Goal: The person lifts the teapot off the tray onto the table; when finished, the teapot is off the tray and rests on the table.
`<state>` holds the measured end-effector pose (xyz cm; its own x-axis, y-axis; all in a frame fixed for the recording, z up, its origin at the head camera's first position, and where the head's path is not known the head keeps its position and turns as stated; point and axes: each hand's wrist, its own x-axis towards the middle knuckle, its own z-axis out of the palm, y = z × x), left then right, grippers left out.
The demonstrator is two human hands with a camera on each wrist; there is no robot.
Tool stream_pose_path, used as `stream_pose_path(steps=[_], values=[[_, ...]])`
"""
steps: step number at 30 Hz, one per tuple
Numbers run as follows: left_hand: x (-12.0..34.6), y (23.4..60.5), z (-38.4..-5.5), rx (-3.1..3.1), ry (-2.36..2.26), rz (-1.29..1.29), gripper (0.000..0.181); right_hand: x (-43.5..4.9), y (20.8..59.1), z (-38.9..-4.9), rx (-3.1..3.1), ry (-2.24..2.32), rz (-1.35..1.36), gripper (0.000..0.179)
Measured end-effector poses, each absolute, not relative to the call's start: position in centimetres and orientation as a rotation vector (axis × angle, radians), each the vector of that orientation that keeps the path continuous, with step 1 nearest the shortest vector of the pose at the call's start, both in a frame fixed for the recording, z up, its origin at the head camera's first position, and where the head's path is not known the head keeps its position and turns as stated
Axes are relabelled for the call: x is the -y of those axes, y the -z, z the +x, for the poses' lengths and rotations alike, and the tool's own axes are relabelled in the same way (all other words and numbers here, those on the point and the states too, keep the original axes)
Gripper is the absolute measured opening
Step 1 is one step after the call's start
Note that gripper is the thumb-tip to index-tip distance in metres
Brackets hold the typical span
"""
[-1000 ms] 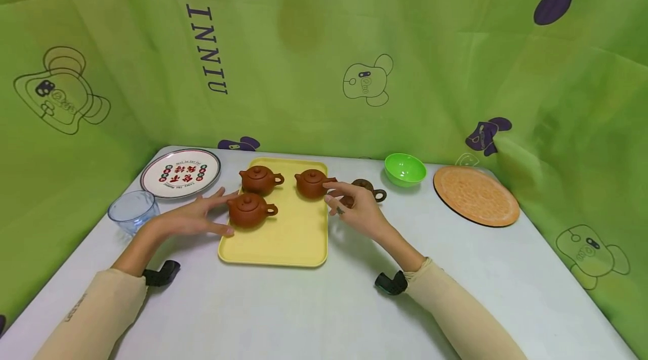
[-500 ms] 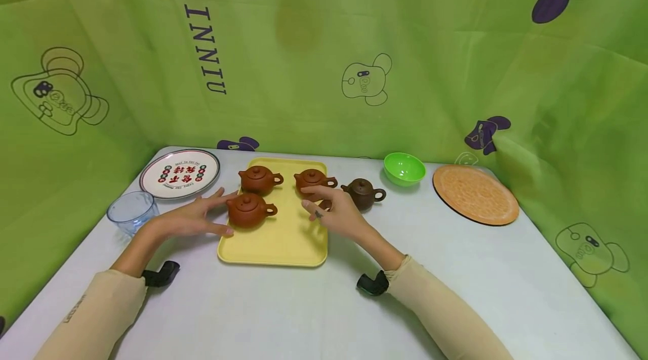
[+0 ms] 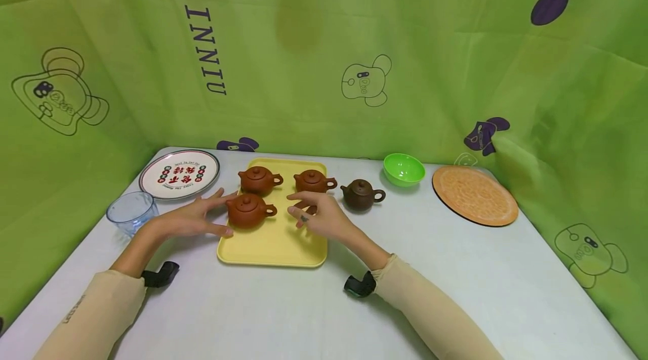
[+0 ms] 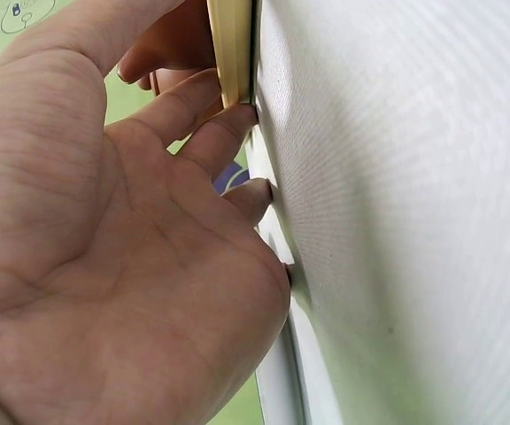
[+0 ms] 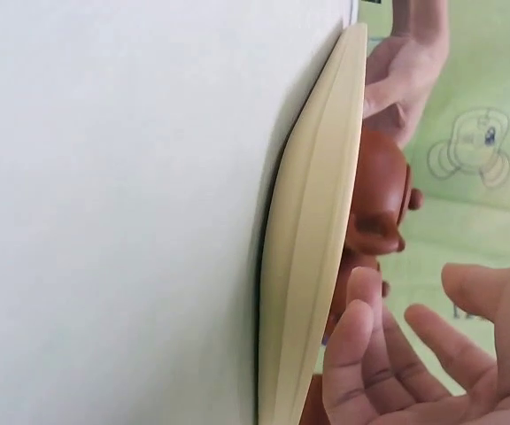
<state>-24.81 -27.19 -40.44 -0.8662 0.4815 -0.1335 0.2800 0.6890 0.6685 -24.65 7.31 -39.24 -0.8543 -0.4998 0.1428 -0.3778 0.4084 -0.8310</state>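
On the yellow tray [image 3: 273, 250] stand three reddish-brown teapots: a front-left teapot [image 3: 248, 211], a back-left teapot [image 3: 257, 180] and a back-right teapot [image 3: 311, 181]. My left hand [image 3: 189, 217] spreads its fingers around the left side of the front-left teapot, at the tray's left rim. In the left wrist view some fingertips [image 4: 237, 119] rest by that rim; whether they touch the pot, I cannot tell. Over the right part of the tray hovers my right hand [image 3: 324, 217], fingers loosely bent and holding nothing. Its fingertips point at the front-left teapot's handle, apart from it.
A dark brown teapot [image 3: 361, 196] stands right of the tray. Behind it are a green bowl [image 3: 404, 170] and, farther right, a round orange mat [image 3: 476, 196]. At left lie a printed plate [image 3: 152, 177] and a clear blue glass bowl [image 3: 131, 212]. A green curtain [image 3: 293, 95] surrounds the table.
My right hand has moved left, from beside the back-right teapot to over the tray, uncovering the dark teapot. The left hand and the teapots have stayed put.
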Motion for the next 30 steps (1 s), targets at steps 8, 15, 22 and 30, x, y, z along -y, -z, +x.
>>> stream_pose_path(steps=[8,15,22,30], values=[[27.3,40.5,-24.9,-2.615,-0.962,0.643,0.095,-5.7,39.9,-24.8,-2.490,1.449,-0.749,0.037],[27.4,40.6,-25.0,-2.611,-0.969,0.640,0.094,-4.3,40.1,-24.8,-2.454,1.469,-0.699,0.031],[27.4,40.6,-24.9,-2.604,-0.982,0.638,0.095,-3.6,40.4,-25.0,-2.454,1.457,-0.705,0.029],[27.4,40.6,-24.9,-2.606,-0.977,0.635,0.094,-3.1,40.5,-25.0,-2.450,1.474,-0.708,0.024]])
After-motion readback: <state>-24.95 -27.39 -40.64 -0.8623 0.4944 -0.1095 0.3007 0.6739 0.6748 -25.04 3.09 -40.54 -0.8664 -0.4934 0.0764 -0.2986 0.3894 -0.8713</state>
